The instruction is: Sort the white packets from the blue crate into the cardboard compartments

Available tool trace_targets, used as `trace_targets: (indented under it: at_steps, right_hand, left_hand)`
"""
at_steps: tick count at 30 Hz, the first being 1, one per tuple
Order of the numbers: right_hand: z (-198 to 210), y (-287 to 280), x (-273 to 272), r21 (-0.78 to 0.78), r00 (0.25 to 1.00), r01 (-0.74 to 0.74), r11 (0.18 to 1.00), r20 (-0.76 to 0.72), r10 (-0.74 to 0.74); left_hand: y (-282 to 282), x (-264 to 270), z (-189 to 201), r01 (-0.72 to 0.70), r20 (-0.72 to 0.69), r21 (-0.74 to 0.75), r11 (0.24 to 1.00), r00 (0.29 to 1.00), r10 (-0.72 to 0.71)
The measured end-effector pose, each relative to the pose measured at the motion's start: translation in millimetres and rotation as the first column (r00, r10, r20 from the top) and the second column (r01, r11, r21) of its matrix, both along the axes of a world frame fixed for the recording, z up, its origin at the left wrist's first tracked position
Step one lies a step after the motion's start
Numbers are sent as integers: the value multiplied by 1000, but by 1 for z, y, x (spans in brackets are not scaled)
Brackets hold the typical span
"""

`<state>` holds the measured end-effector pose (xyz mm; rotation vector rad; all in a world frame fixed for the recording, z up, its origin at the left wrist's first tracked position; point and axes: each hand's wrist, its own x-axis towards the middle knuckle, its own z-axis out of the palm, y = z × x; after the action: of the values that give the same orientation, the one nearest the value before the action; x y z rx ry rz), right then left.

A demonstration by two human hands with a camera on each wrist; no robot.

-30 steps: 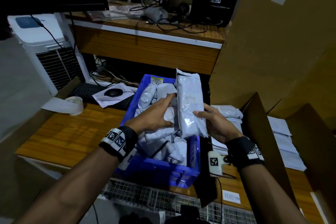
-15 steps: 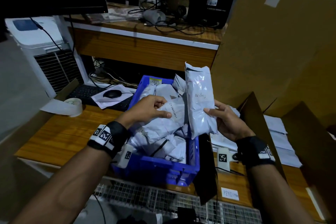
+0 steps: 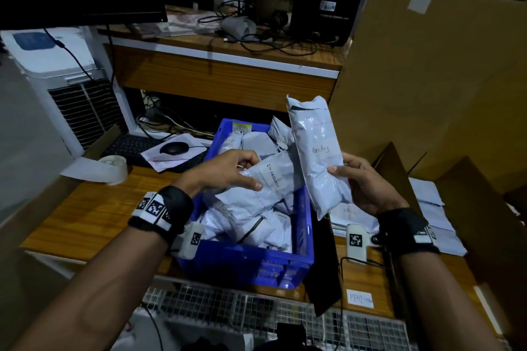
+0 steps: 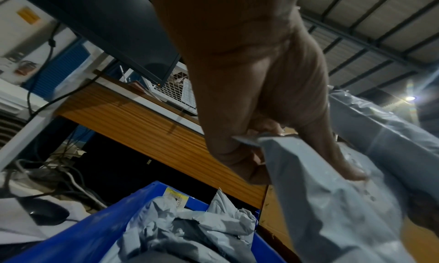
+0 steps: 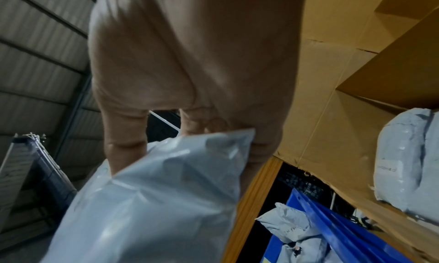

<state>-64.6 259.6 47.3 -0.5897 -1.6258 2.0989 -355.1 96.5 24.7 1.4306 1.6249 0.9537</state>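
Right hand fingers clamp the "Pending" packet upright; left hand pinches the "In progress" packet over the blue crate; match labels before dropping into cardboard compartments

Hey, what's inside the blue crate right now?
The blue crate holds a heap of crumpled white packets, with the left hand lifting one marked "In progress". The crate's floor and lower packets are covered.
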Motion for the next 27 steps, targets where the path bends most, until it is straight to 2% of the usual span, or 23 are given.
trace_targets:
  at_steps: [3,7,11,14,16,19,23,27]
  right_hand:
    - [-2,-1,1,33,999,43,999,9,-43]
    - [-9,-9,3,25,995,103,994,7,-103]
    - [-8,-21,9,3,988,156,988,21,-156]
    - [-4,-31,14,4,979,199,980,38,-199]
    - [1,-35,20,27,969,238,971,69,-239]
    - [5,-39,34,97,951,256,962,155,-269]
    - [7,-46,53,98,935,288,953,187,-302]
    - [14,-59,75,127,922,305,944,209,-326]
  left_hand:
    - [-5,-2,-1,-19,40,3,1000,999,19]
    - [-9,-8,-12,-12,75,-81,997,997,19]
    - [-16,-10,-20,87,28,-148,985,996,-84]
    - [-15,-9,-31,105,-16,-147,984,994,-108]
    - [-14,-4,-32,86,-41,-167,982,995,-94]
    - [-18,1,-31,132,15,-196,972,991,-132]
    - [-19,3,-43,208,58,-150,967,978,-201]
    - [-26,27,-31,264,21,-109,958,964,-264]
